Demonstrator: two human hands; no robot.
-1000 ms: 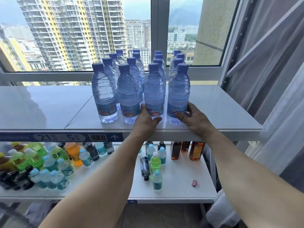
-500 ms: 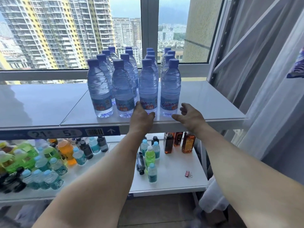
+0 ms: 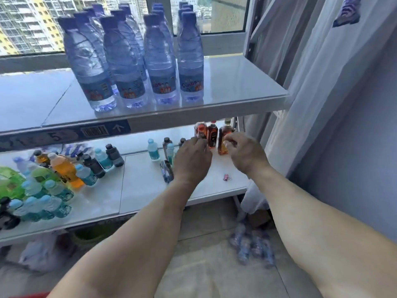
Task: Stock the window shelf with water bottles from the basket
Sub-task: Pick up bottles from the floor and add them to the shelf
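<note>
A: What lies nearest?

B: A pale tiled floor (image 3: 206,272). Low on the right of it is a blurred cluster of water bottles (image 3: 251,246), lying near the foot of a sheer white curtain (image 3: 305,108). I cannot make out any basket around them.

A: And the hands?

B: Both hang in front of the lower shelf (image 3: 150,186), empty. The left hand (image 3: 192,159) is released, fingers loosely bent; the right hand (image 3: 245,153) is the same, fingers slack and holding nothing.

A: What is on that lower shelf?

B: Small drinks: green, orange and teal-labelled ones crowded at the left, three amber bottles (image 3: 212,135) just behind the hands, and a pink binder clip (image 3: 227,177) on its own.

A: Further up?

B: The window shelf (image 3: 236,82), glossy white, with a blue strip label on its front edge. The stocked water bottles (image 3: 137,61) stand upright in four tight rows running back toward the window (image 3: 28,24), beyond which are high-rise blocks.

A: What differs from half a second ago?

B: Then both hands were at the window shelf's front edge, beside the front bottles. They have dropped below it, and the view has tilted down and right, bringing the floor bottles into sight.
</note>
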